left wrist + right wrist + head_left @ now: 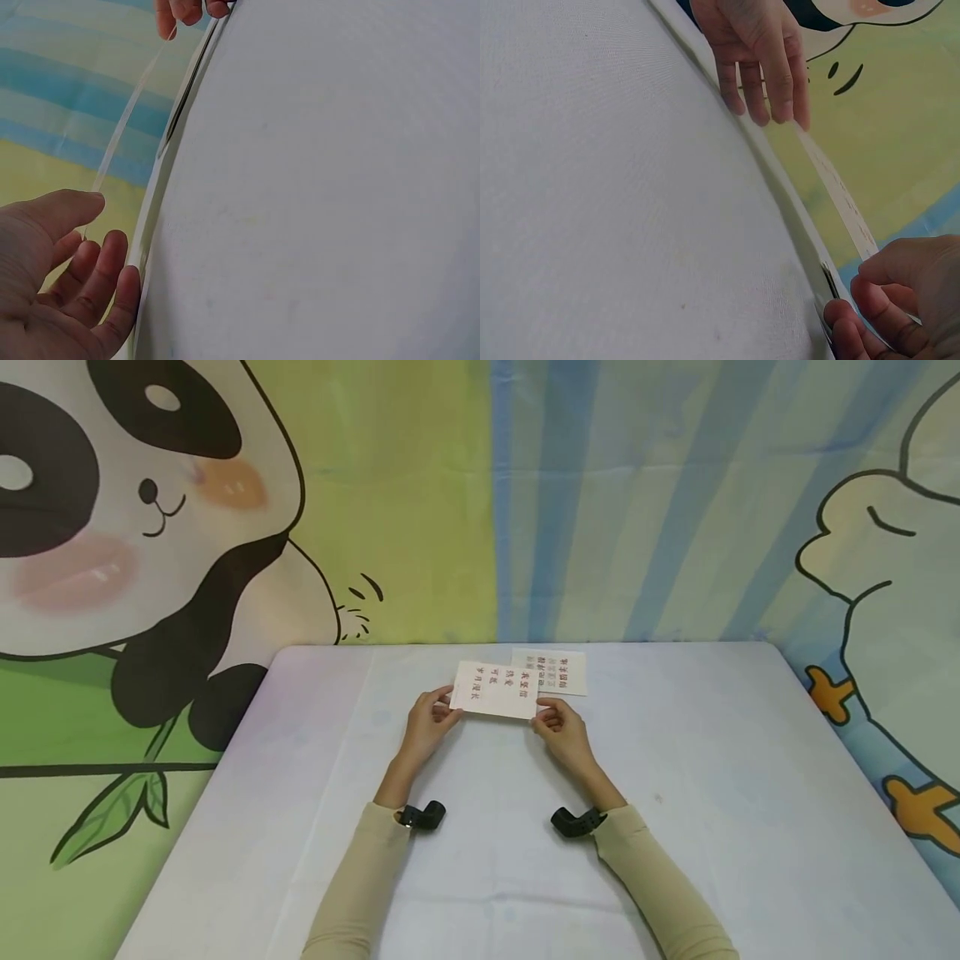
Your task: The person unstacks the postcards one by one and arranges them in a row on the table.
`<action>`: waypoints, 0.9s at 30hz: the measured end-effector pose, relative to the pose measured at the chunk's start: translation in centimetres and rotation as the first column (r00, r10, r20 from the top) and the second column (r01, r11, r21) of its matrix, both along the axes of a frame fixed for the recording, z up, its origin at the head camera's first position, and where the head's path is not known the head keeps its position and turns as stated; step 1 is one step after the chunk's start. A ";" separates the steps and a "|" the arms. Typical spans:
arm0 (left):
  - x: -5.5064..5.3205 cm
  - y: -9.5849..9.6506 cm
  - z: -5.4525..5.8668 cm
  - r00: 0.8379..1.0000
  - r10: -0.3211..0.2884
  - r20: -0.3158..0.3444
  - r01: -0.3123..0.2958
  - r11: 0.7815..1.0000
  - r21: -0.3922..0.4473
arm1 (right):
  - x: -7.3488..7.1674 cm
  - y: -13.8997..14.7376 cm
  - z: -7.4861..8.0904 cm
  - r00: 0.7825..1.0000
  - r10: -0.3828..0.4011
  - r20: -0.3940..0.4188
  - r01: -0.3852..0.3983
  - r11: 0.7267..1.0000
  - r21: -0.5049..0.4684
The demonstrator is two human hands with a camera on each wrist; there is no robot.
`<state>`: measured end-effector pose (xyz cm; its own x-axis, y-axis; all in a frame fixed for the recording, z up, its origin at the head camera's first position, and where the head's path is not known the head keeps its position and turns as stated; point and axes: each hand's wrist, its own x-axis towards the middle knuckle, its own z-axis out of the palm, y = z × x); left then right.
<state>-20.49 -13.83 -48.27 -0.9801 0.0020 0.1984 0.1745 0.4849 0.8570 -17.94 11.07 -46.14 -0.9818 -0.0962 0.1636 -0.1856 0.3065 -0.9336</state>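
A white card [493, 690] printed with red characters is held up over the far part of the table. My left hand [429, 727] pinches its left end between thumb and fingers. At the other end, my right hand [566, 735] pinches the near right corner. Both wrist views show the card nearly edge-on, as a thin strip [124, 124] stretched between the two hands. Behind and to the right lies a second white card [573, 673] with similar lettering, partly covered by the held one in the head view.
A white cloth covers the table [510, 843], whose far edge runs just behind the second card. Behind stands a printed backdrop [420, 510] with a panda at left and a white cartoon figure at right. Black cameras [423, 816] are strapped on both wrists.
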 end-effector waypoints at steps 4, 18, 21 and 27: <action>0.1 -0.8 0.1 1.000 0.013 0.016 -0.013 1.000 0.004 | -0.9 -0.7 -1.7 1.000 0.003 0.012 -0.003 1.000 -0.006; 0.7 -2.9 -0.1 0.999 0.032 0.029 -0.031 0.999 -0.035 | -1.6 -2.7 -3.0 1.000 -0.005 0.023 0.005 1.000 0.008; 0.8 -3.5 -0.1 0.999 0.031 0.025 -0.031 0.999 -0.021 | -1.6 -3.2 -3.0 1.000 0.008 0.014 -0.008 1.000 -0.003; 1.1 -4.7 -0.1 0.999 0.032 -0.009 -0.032 0.999 -0.016 | -1.8 -4.1 -3.3 1.000 0.027 -0.013 -0.027 1.000 -0.007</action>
<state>-19.39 -18.49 -48.39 -0.9780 -0.0259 0.2072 0.1662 0.5040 0.8476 -19.79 6.98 -49.40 -0.9766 -0.1213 0.1774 -0.2061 0.2943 -0.9332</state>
